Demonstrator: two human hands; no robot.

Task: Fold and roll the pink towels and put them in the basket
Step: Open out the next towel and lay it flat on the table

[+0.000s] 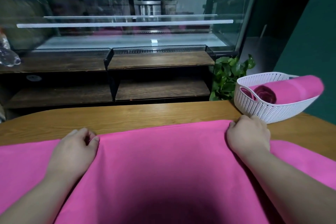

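A single wide-angle view looks from the person's head, forward and down over the bench (163, 114). It is so near that both forearms enter from the bottom edge and the pink towel (163, 160) fills the lower half, with the left hand (76, 149) and right hand (249, 135) at mid-height. It squarely faces a glass display case (127, 23) and a low wooden rack (160, 60) beyond the bench's far edge, with the white basket (269, 111) at the right margin, and straight edges bow toward the corners.
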